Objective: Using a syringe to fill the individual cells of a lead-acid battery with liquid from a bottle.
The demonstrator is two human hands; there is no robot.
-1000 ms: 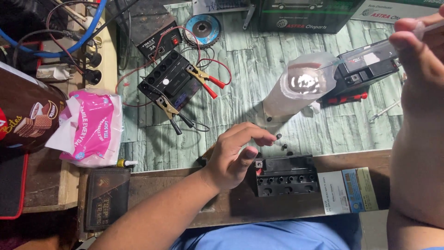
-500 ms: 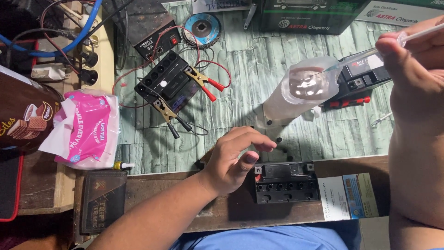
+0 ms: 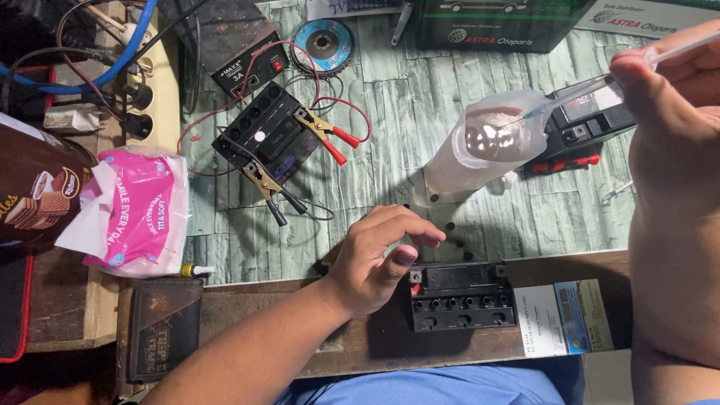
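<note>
My left hand point(image 3: 379, 255) hovers with fingers apart just left of a small black battery point(image 3: 461, 298) with a row of open cell holes, at the bench's near edge. It holds nothing. My right hand point(image 3: 671, 90) at the upper right pinches a clear syringe point(image 3: 600, 82) whose thin tip points into the mouth of a translucent plastic cup point(image 3: 487, 146). Several small black caps point(image 3: 450, 225) lie on the green surface between the cup and the battery.
A second black battery point(image 3: 266, 139) with red and black clamp leads sits at centre left beside a small charger point(image 3: 244, 64). A grinding disc point(image 3: 324, 41), pink tissue pack point(image 3: 131, 210), brown snack tin point(image 3: 34, 187), black wallet point(image 3: 161, 326) and power strip point(image 3: 150, 82) lie around.
My left hand has slid right and forward toward the near battery, its fingers spreading. My right hand with the syringe has shifted slightly; the view has drifted a little.
</note>
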